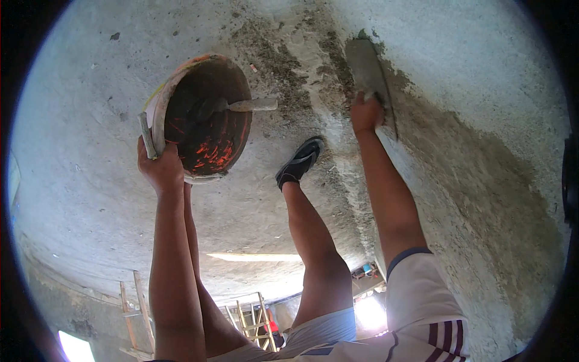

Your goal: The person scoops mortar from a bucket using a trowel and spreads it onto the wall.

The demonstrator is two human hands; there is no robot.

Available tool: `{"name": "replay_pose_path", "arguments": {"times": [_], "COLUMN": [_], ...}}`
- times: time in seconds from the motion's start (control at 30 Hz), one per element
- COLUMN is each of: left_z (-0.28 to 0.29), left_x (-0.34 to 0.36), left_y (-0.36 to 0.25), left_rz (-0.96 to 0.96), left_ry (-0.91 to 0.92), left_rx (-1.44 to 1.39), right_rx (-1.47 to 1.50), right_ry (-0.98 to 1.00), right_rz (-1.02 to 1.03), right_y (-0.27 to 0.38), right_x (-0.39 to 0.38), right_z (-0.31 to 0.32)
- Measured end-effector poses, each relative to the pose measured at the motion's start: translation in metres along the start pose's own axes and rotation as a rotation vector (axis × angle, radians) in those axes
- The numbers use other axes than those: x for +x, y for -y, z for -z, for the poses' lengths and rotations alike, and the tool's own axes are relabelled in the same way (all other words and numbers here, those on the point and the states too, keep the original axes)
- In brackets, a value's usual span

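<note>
Lying along the wall at the right, a long, flat, grey rectangular plastering trowel (365,66) slants with its far end up and leftward, its face turned to the wall. The right hand (367,113) is closed around its grip, though the hand itself hides the grip. Around and below the trowel, a broad band of darker, damp grey-brown mortar (482,160) spreads over the paler, rough grey wall (458,54). To the left, well apart from the trowel, the left hand (163,164) grips the near-left rim of a round, deep tub (160,120) – dark inside, with bright orange-red patches showing low down – which is tilted so that its mouth shows. Beside that hand's fingers a short, grey, stick-like piece (146,134) stands against the tub's outer side; what it belongs to is unclear. Another hand tool with a pale, crusted handle (253,104) leans over the tub's right rim, its other end inside. Between the hands, a foot in a black open shoe (301,158) rests on the stained grey concrete floor (78,181), near the dark, crumbly debris (286,72) along the wall's foot. Farther back – at the lower edge – stand wooden ladder-like frames (262,320).
</note>
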State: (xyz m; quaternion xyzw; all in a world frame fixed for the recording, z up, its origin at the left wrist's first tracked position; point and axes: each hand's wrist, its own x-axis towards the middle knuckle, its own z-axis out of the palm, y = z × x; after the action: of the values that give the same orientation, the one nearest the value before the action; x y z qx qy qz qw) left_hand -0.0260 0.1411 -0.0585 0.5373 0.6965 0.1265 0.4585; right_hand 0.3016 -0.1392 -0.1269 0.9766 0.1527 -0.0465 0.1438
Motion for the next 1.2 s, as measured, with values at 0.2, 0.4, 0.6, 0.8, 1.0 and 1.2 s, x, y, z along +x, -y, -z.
{"name": "replay_pose_path", "arguments": {"times": [0.2,0.4,0.6,0.8,1.0,1.2], "left_z": [0.012,-0.006,-0.003,0.008,0.002,-0.005], "left_x": [0.006,0.002,0.002,0.011,0.008,0.006], "left_y": [0.01,-0.002,-0.008,0.017,0.007,-0.009], "left_rz": [0.027,0.014,0.048,-0.014,-0.014,0.054], "left_ry": [-0.002,-0.001,0.016,0.012,0.013,0.004], "left_rx": [-0.02,-0.004,0.034,0.018,0.048,0.017], "right_rx": [0.492,0.206,0.159,0.449,0.207,0.093], "right_ry": [-0.067,0.029,0.029,-0.073,0.119,0.223], "right_rz": [-0.193,0.058,-0.081,-0.025,0.258,0.214], "right_y": [0.004,0.002,0.008,0.006,0.012,0.021], "right_x": [-0.046,-0.019,-0.002,-0.051,-0.037,0.005], "right_z": [0.064,0.007,0.015,0.046,0.001,-0.024]}}
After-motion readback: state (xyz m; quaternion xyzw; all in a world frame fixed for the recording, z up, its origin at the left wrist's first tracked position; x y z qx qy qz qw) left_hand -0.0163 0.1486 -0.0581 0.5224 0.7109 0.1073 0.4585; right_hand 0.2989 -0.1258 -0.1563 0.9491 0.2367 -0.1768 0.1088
